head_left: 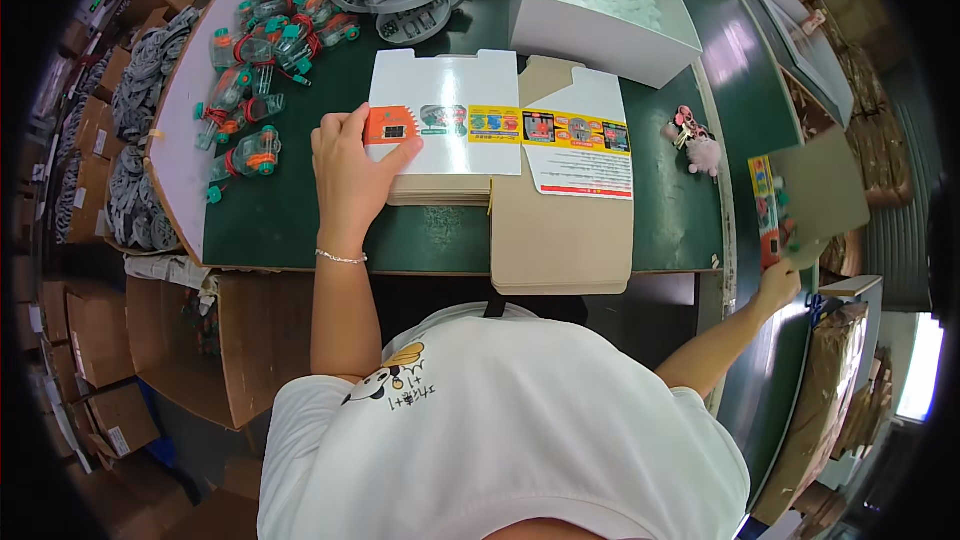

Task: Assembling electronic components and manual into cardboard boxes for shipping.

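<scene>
Flat, unfolded printed cartons [450, 160] lie stacked on the green table in front of me, white with orange and yellow print and bare brown flaps. My left hand [352, 168] grips the left edge of the top one, its thumb on the orange print and its fingers along the side. Out to the far right, my right hand [778, 285] is closed on a printed carton piece [815, 190]. Its brown inner face and a strip of coloured print show; the fingertips are partly hidden.
Clear bottles with green caps and red cords [265, 55] lie at the table's left. Behind them are grey round plastic parts [415, 20]. A white box [610, 40] holds translucent white pieces. A pink plush charm with keys [702, 154] lies right. Below left stands an open cardboard box [185, 340].
</scene>
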Demonstrator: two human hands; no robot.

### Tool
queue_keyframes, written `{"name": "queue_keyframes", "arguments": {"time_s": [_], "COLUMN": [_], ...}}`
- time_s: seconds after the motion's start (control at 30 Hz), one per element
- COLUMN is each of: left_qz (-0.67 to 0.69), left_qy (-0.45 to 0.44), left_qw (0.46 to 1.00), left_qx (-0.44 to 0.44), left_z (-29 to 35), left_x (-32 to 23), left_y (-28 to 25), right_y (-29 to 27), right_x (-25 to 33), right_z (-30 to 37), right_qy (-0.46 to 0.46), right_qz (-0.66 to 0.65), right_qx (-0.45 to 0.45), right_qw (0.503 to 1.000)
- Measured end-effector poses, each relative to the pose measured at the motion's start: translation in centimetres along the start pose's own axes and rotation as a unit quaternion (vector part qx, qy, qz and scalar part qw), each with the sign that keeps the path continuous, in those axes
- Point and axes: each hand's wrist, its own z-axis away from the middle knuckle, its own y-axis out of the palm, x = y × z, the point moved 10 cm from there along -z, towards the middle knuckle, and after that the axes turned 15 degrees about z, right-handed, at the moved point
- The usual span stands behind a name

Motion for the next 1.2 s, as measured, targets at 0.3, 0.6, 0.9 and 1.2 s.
{"name": "queue_keyframes", "arguments": {"time_s": [0.3, 0.6, 0.9, 1.2], "left_qz": [0.060, 0.230, 0.627, 0.141], "left_qy": [-0.044, 0.044, 0.050, 0.427], "left_qw": [0.997, 0.971, 0.773, 0.811], "left_qx": [0.000, -0.053, 0.076, 0.374], "left_z": [-0.1, -0.4, -0.4, 2.0], "left_x": [1.2, -1.0, -5.7, -16.1], "left_y": [-0.5, -1.8, -3.5, -6.3], "right_y": [1.4, -8.9, -8.6, -19.2], "right_x": [-3.6, 31.7, 41.5, 41.6], "right_z": [2.3, 19.9, 30.2, 25.7], "right_qy": [0.122, -0.384, -0.480, -0.496], "right_qz": [0.184, -0.354, -0.292, -0.570], "right_qx": [-0.058, 0.156, 0.437, 0.269], "right_qw": [0.974, 0.838, 0.703, 0.597]}}
